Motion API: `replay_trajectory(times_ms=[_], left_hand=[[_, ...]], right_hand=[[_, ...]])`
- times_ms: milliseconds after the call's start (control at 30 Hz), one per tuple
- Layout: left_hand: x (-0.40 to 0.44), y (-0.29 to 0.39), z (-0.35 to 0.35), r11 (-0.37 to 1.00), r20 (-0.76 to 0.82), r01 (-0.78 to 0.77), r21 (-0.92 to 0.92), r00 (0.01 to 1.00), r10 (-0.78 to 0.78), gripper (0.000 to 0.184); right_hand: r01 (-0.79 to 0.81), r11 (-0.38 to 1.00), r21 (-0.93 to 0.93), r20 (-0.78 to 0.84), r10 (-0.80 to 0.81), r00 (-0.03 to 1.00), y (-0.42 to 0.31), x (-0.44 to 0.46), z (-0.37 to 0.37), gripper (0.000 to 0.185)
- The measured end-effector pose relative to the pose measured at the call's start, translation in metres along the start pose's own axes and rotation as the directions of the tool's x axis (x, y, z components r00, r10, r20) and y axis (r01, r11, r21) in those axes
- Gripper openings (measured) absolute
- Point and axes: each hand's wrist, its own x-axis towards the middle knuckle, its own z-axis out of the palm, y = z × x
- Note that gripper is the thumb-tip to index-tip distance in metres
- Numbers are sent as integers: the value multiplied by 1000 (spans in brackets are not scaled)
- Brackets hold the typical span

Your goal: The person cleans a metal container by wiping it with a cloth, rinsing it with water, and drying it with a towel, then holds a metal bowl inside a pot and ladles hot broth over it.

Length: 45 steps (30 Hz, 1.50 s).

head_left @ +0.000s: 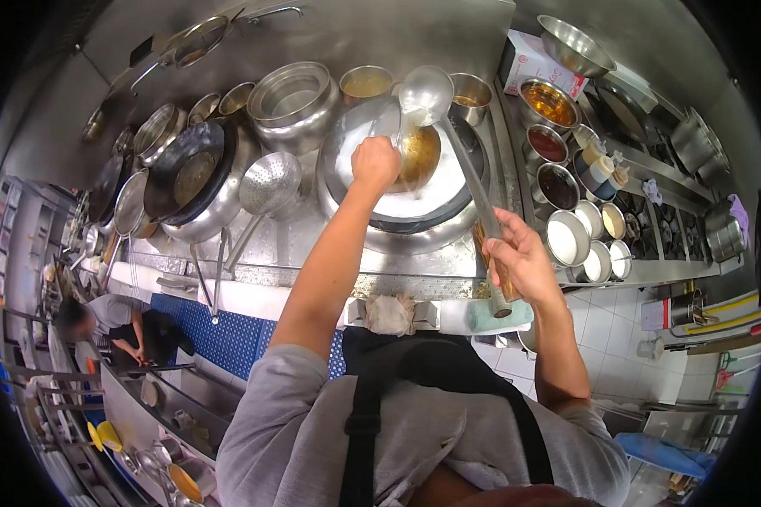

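Observation:
My left hand (376, 163) is a closed fist over the wok (387, 221). Against its fingers is a blurred grey metal shape (379, 114), which I cannot make out clearly. Inside the dark-rimmed wok are a bright white area and a golden-brown patch (420, 159). A large metal ladle (428, 95) is in my right hand (517, 256), its fingers curled round the lower handle. The ladle's bowl is raised above the wok's far side, with something whitish in it. Its wood-ended handle slants down toward me, past the wok's right edge.
Left of the wok are a perforated skimmer (271, 182), a dark wok (192, 173) and a steel pot (292, 101). Sauce bowls (548, 144), squeeze bottles (599, 171) and white-filled tins (568, 238) stand right. A green cloth (499, 317) lies in front. Another person (127, 325) is at lower left.

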Motion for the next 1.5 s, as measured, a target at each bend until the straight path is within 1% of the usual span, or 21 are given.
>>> replay_trajectory(times_ms=[233,433,533,633,667,700,733,767,833,933,1000,1100,1133,1167,1200,1233,1267,1333,1433,1467,1500], left_hand=[[-6,-1,1,997,9,67,35,998,-68,28],[-11,-14,-10,990,109,84,115,989,-96,30],[-8,-2,-21,997,23,49,60,998,-50,30],[2,-22,5,986,-139,-132,106,979,146,23],[-3,-15,-6,988,-128,-109,113,984,123,22],[-7,-18,-7,991,-110,-106,81,987,115,21],[-12,-19,-6,991,-207,-127,46,969,134,21],[-19,-21,-8,982,-220,-187,16,958,186,20],[-45,-18,-20,939,-226,-275,-209,947,227,14],[-99,-12,-27,869,-104,-230,-439,973,205,14],[-147,-21,-10,893,191,-135,-430,953,236,22],[-232,-45,48,954,604,-223,-201,739,300,24],[-267,-58,75,966,584,-219,-136,770,257,38],[-291,-61,83,951,567,-270,-154,764,308,52],[-319,-73,104,905,494,-425,-33,780,385,56],[-332,-79,119,883,421,-462,80,819,390,42],[-336,-82,118,923,449,-384,5,826,341,41],[-330,-88,108,923,541,-114,-366,782,311,41],[-268,-60,18,885,502,228,-405,865,6,29],[-252,-65,9,843,480,336,-420,870,-107,28],[-233,-79,4,681,434,408,-607,889,-146,27]], right_hand=[[42,986,-164,-57,-52,997,8,5,-5,58],[24,978,-209,-44,-34,998,17,17,-15,60],[27,977,-211,-38,-35,999,17,14,-16,60],[41,981,-191,-45,-51,998,13,9,-14,61],[37,981,-190,-58,-49,997,20,10,-18,60],[46,977,-207,-39,-55,998,20,10,-19,59],[56,977,-208,-53,-69,996,17,8,-13,56],[2,963,-271,-77,-24,997,18,8,-14,55],[70,979,-192,-51,-81,995,22,10,-11,55],[50,975,-218,-48,-61,997,21,8,-8,55],[43,970,-240,-48,-56,997,21,10,-9,56],[30,972,-234,-60,-45,997,21,10,-8,56],[27,973,-231,-68,-44,997,20,10,-6,56],[30,973,-227,-72,-48,996,19,10,-5,56],[27,972,-235,-60,-42,997,20,11,-6,57],[32,972,-231,-66,-48,997,18,10,-5,57],[33,973,-229,-75,-51,996,17,10,-3,57],[47,976,-211,-70,-63,996,17,9,-3,57],[40,968,-247,-51,-54,997,17,9,-3,57],[36,971,-235,-55,-50,997,18,9,-2,58],[31,974,-225,-63,-46,997,18,7,-1,58]])
